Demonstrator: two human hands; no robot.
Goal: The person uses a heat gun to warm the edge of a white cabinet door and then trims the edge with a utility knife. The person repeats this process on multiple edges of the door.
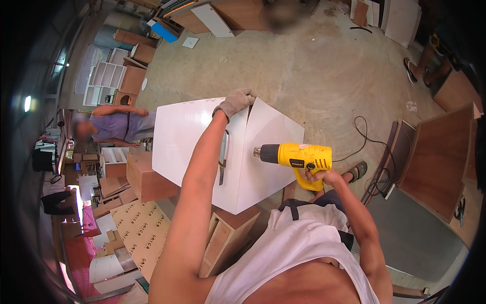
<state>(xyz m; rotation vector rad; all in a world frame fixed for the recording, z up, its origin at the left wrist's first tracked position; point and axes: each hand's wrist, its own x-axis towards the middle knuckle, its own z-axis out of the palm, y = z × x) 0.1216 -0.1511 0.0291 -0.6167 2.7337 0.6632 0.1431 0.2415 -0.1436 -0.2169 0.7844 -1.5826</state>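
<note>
A large white glossy cabinet (190, 134) lies in front of me, with a seam between its two visible faces and a dark curved handle (223, 152) beside my forearm. My left hand (234, 105), in a grey work glove, has its fingers bent over the cabinet's far edge, by a narrow dark gap at the seam's end. A yellow and black heat gun (304, 156) is gripped in my bare right hand (324, 176). Its metal nozzle points left over the right-hand white face, near the seam and apart from my left hand.
A black cord (364, 133) trails from the heat gun to the right floor. Brown and grey panels (435, 157) lean at right, near another person's sandalled feet (415, 71). A co-worker (121, 123) stands left. Wooden boxes (147, 177) sit below the cabinet.
</note>
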